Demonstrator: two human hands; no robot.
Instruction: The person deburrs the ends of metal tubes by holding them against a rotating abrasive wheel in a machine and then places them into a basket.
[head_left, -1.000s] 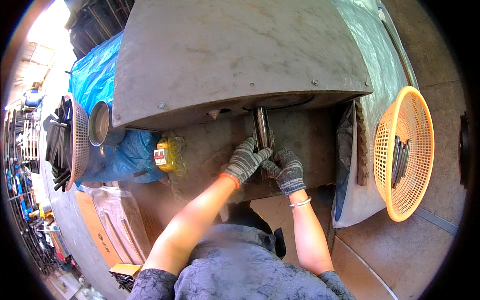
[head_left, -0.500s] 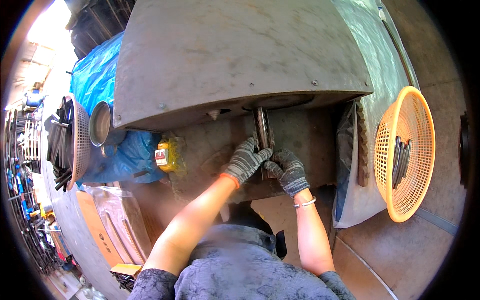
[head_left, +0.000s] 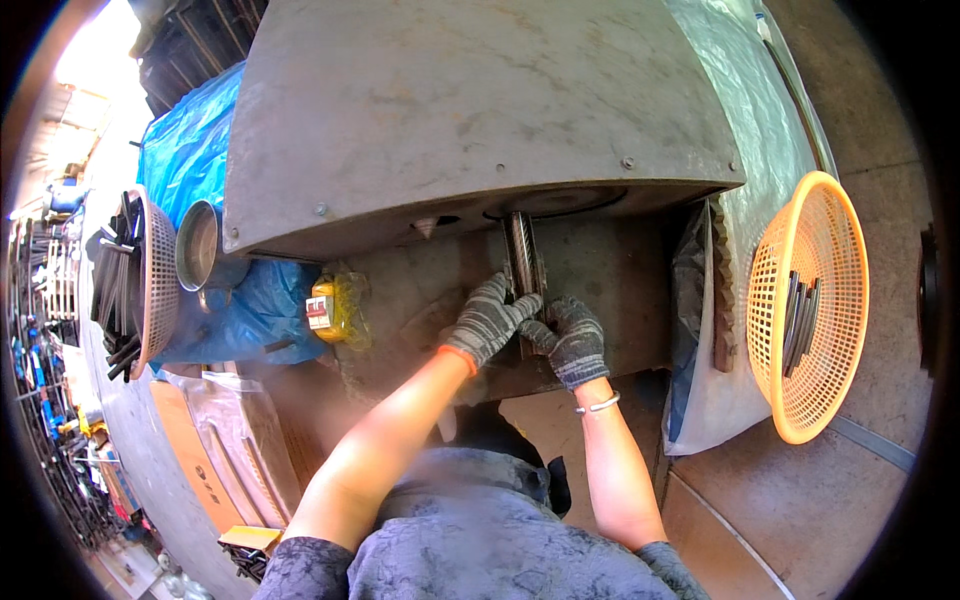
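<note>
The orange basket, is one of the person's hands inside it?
No, the left hand and the right hand are both by the shiny metal part, away from the orange basket.

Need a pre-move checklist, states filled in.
1. Left hand gloved: ok, striped knit glove.
2. Right hand gloved: ok, same kind.
3. Right wrist bare of jewelry: not ok; bracelet there could snag.
4. Hands at the shiny metal part under the grey housing: ok, both at its near end.
5. Anything held in the fingers: cannot tell, gloves hide it.
6. Dark rods inside the orange basket: ok.
</note>
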